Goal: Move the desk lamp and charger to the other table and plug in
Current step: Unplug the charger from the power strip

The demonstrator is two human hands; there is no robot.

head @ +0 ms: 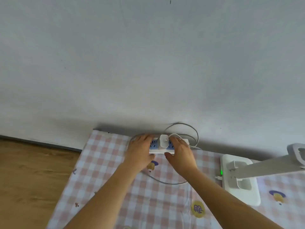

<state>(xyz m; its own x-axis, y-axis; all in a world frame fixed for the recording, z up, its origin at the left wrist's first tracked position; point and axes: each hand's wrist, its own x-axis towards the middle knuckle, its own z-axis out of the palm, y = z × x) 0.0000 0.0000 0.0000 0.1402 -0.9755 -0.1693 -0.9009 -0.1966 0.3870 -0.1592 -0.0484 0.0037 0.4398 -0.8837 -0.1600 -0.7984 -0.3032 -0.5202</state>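
A white power strip [160, 151] with blue sockets lies at the back of the table against the wall. A white charger [163, 140] stands plugged into its middle, and its white cable [189, 129] loops up behind it and runs forward over the cloth. My left hand [140, 151] lies over the strip's left end with its fingers around it. My right hand [179, 151] covers the right end, thumb at the front edge. The white desk lamp [239, 177] stands at the right, a green light on its base and a small plug in its left side.
The table wears a pink-and-white checked cloth [115, 187] with cartoon prints. A plain grey-white wall rises directly behind it. Wooden floor [33, 171] shows to the left of the table. The lamp's arm [272, 164] reaches toward the right edge of the view.
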